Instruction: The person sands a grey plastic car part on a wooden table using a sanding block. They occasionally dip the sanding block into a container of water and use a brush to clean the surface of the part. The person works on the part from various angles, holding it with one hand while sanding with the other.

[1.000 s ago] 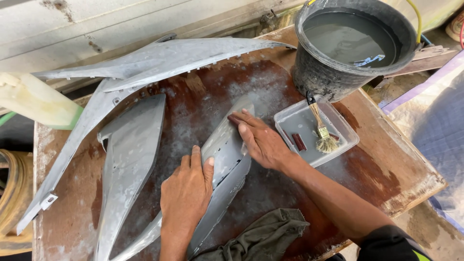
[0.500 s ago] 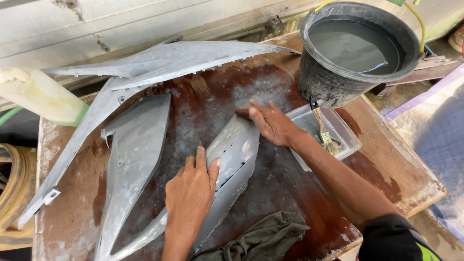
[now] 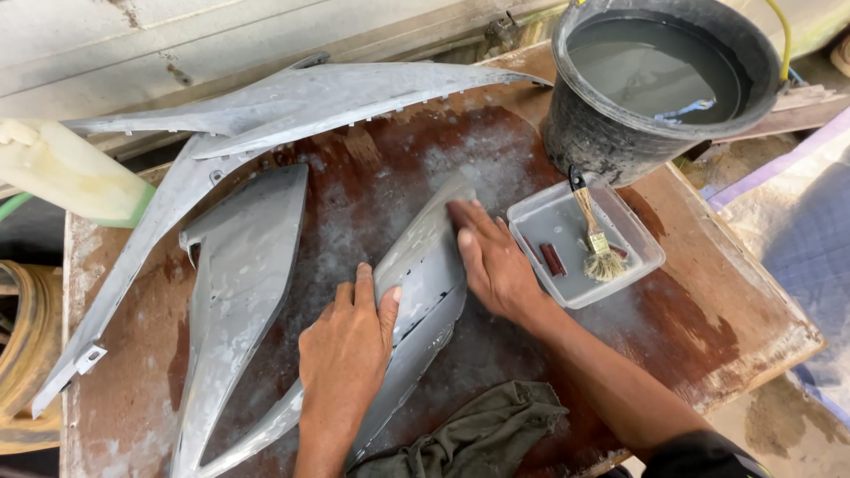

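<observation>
I see my left hand pressed flat, fingers spread, on the grey body panel lying mid-bench, while my right hand lies fingers-together on its upper edge over a dark reddish piece, beside the clear tray holding a brush.

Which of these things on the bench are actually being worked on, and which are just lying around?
In use:
left hand pressing down the grey panel
right hand rubbing that panel's upper edge

Lying about:
two other grey panels
bucket of water
tray with brush
green rag
</observation>
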